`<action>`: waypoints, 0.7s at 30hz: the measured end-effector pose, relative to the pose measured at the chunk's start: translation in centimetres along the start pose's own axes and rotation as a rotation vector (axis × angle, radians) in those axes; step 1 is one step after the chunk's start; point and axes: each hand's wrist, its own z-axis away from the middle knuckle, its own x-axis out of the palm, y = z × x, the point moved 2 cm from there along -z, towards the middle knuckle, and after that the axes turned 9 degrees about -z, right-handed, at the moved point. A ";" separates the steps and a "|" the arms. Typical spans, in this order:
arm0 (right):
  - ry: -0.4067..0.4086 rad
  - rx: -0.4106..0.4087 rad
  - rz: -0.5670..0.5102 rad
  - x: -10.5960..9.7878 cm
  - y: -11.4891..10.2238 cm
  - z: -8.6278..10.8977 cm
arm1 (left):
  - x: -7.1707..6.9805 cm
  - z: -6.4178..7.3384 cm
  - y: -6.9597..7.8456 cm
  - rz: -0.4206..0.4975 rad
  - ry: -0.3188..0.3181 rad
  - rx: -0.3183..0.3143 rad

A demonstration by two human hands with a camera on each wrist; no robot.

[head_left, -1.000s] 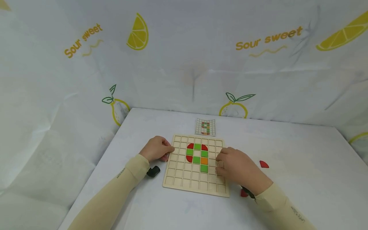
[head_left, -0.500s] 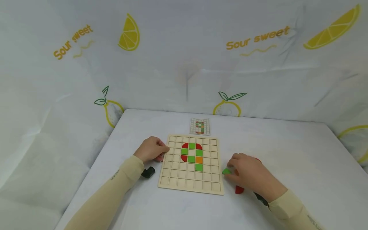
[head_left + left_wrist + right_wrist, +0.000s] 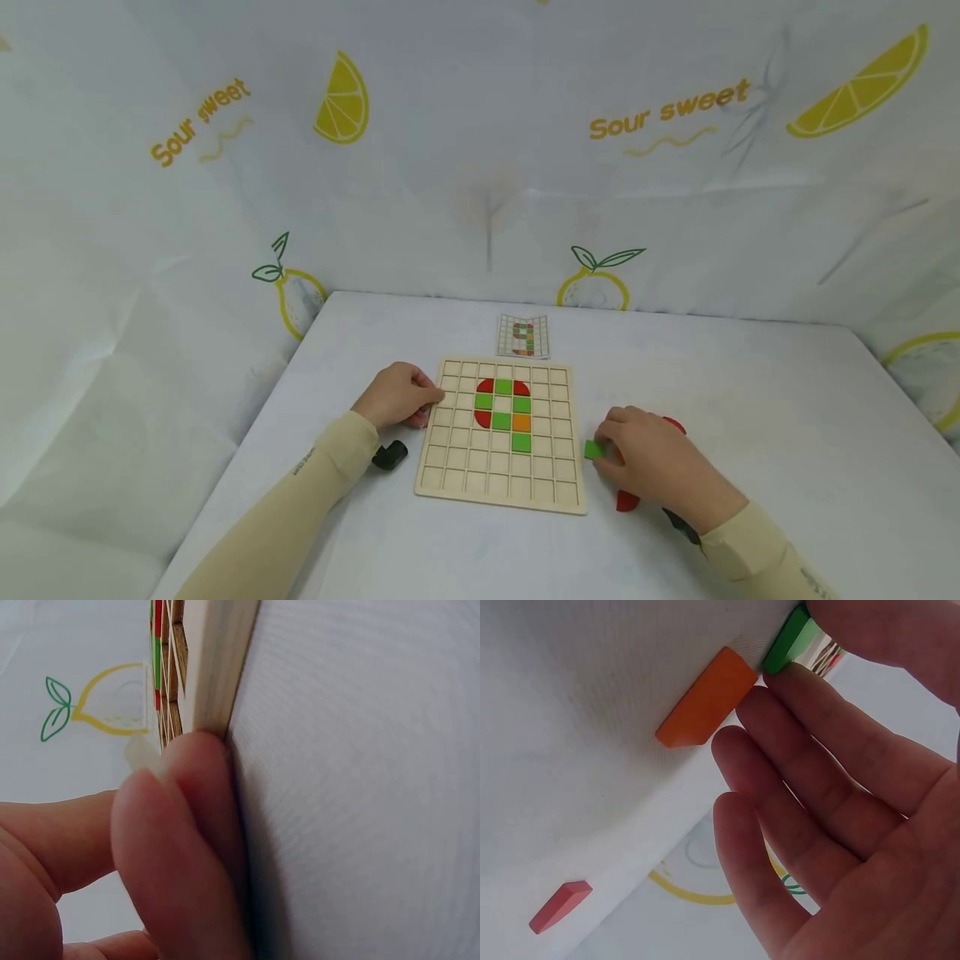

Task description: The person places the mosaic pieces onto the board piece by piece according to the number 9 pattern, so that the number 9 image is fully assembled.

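Observation:
A wooden grid board lies on the table with green, red and orange tiles forming a 9-like figure. At its left edge my left hand holds the rim with thumb and fingertips; the left wrist view shows those fingertips against the board's side. Right of the board, my right hand pinches a green square tile between thumb and index finger, the other fingers loosely extended. An orange tile lies by those fingertips in the right wrist view, hidden by the hand in the head view.
Red quarter-round tiles lie near the right hand, one red tile in front and another red tile behind. A small pattern card with a similar figure lies beyond the board. A white printed cloth hangs behind the table.
My right hand has moved right from over the board to the loose tiles and taken hold of the green square tile. My left hand stays at the board's edge.

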 end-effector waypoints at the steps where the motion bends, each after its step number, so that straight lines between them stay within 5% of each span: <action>1: 0.000 0.000 0.002 0.0 0.0 0.0 | 0.0 0.0 0.0 0.000 0.001 0.003; 10: -0.017 0.004 0.040 -0.4 -0.2 -0.4 | 0.0 0.0 0.1 -0.009 0.001 0.002; 21: -0.044 -0.075 0.071 -1.1 -3.1 -2.2 | 0.0 -0.1 0.0 -0.015 0.001 -0.004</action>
